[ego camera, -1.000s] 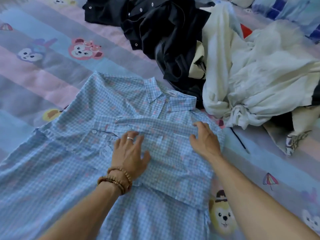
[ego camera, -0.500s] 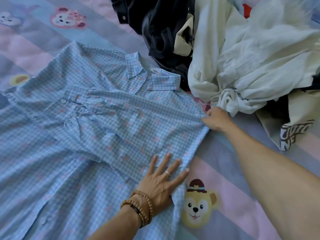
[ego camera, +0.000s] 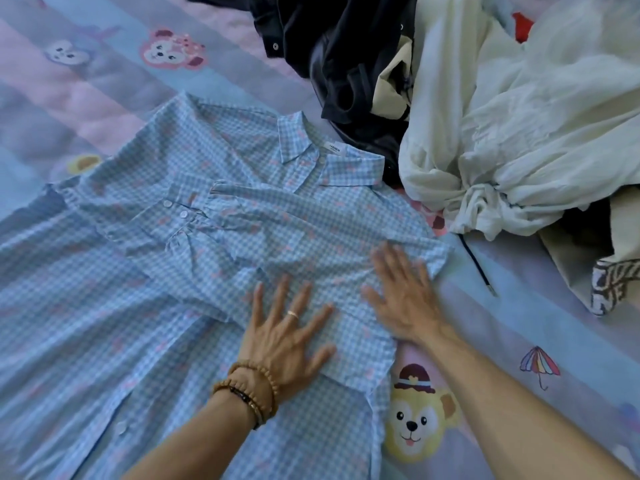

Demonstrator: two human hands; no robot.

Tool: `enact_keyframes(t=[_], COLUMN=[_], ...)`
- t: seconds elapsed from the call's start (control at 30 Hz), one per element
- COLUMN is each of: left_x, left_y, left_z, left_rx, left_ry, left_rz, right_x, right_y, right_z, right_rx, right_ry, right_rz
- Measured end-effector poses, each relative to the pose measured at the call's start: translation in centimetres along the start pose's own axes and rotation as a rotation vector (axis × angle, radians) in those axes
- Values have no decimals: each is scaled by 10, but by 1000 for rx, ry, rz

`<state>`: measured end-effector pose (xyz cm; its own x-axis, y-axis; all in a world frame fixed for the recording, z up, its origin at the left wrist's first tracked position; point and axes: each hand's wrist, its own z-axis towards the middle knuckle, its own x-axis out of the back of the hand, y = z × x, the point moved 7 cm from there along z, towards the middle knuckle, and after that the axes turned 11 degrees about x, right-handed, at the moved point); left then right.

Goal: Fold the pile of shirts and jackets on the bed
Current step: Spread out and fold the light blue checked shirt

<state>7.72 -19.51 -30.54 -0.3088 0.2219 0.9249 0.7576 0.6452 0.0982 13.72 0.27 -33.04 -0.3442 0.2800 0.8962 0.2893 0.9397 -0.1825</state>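
Blue gingham cotton shirt (ego camera: 221,271), collar away, long axis running leftward across bed (ego camera: 519,323); pressed flat under left hand (ego camera: 287,337) and right hand (ego camera: 405,299), fingers (ego camera: 384,261) spread straight on the folded right side.

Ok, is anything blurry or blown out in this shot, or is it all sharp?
In the head view, the right hand is smeared by motion blur, fingers especially; the left hand with the wooden bead bracelet is sharper. The blue gingham shirt shows its check clearly. The crumpled cream-white garment is bright, nearly washed out in its folds; light is soft, with no hard shadows.
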Motion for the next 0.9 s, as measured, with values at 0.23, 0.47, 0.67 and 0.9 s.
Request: enact_keyframes(t=[0.23, 0.47, 0.67, 0.9], left_x=[18, 65, 59, 18], left_y=[-91, -171, -327, -453], left_z=[16, 0, -31, -78], left_rx=[365, 312, 721, 1050], left_ry=[-39, 210, 324, 37], left_rz=[-95, -353, -313, -271], right_x=[29, 69, 129, 119], right_y=[-35, -95, -275, -382], right_z=[13, 72, 199, 302], right_rx=[143, -99, 433, 626], right_ry=[128, 192, 233, 15], right_rz=[-4, 32, -117, -485])
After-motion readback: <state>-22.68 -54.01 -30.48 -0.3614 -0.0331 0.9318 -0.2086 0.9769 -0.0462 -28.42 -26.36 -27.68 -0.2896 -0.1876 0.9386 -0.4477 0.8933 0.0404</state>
